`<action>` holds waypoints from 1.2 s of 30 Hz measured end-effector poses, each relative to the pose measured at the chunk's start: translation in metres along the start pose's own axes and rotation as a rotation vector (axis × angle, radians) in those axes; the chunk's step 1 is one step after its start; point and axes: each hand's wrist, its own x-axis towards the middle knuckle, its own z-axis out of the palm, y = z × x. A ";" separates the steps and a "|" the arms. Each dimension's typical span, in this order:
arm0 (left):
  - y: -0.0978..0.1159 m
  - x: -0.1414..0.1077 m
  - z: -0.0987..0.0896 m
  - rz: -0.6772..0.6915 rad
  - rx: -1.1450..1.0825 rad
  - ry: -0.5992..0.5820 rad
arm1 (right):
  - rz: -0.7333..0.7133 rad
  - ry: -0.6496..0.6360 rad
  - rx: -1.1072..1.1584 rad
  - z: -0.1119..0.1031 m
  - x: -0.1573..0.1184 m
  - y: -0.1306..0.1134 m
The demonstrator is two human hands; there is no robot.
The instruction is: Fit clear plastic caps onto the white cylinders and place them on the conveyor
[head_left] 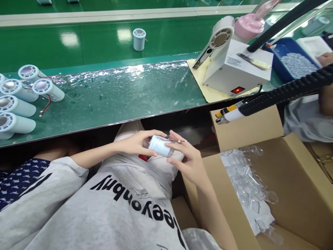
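Above my lap, in front of the bench edge, both hands hold a light-blue cylinder [160,146] lying roughly sideways. My left hand [139,142] grips its left end between thumb and fingers. At the right end, my right hand [186,156] has its thumb below and its fingers over the top. Thin reddish wires run along the upper side of the cylinder. Clear plastic shows at both of its ends, partly hidden by the fingers.
Several similar cylinders [18,123] lie at the bench's left; another [139,40] stands farther back. A white machine [234,71], a blue bin [281,66] and a black hose [286,92] are at right. An open carton [299,180] holds clear plastic pieces [247,187]. A person's hand [325,59] shows far right.
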 end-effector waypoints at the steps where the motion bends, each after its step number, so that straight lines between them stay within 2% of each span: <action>1: 0.000 -0.001 0.001 -0.028 -0.070 0.005 | -0.046 -0.042 -0.056 -0.001 -0.002 0.001; 5: 0.004 -0.003 0.002 -0.072 -0.140 -0.013 | -0.097 -0.053 -0.113 -0.004 -0.009 0.003; 9: 0.012 -0.003 -0.001 -0.043 -0.119 -0.056 | -0.023 -0.025 -0.009 -0.004 -0.013 0.003; 16: 0.018 -0.006 -0.001 0.036 -0.059 -0.058 | 0.115 -0.024 0.165 -0.001 -0.012 -0.003; 26: 0.017 -0.008 -0.002 0.020 -0.004 -0.049 | 0.252 -0.043 0.311 0.003 -0.012 0.000; 31: 0.014 -0.008 0.000 0.037 -0.016 -0.027 | 0.152 -0.019 0.223 0.005 -0.016 0.002; 34: 0.013 -0.008 0.000 0.052 -0.033 -0.042 | 0.053 -0.010 0.146 0.005 -0.019 0.002; 36: 0.012 -0.008 -0.001 0.069 -0.008 -0.061 | 0.039 -0.016 0.128 0.004 -0.020 0.002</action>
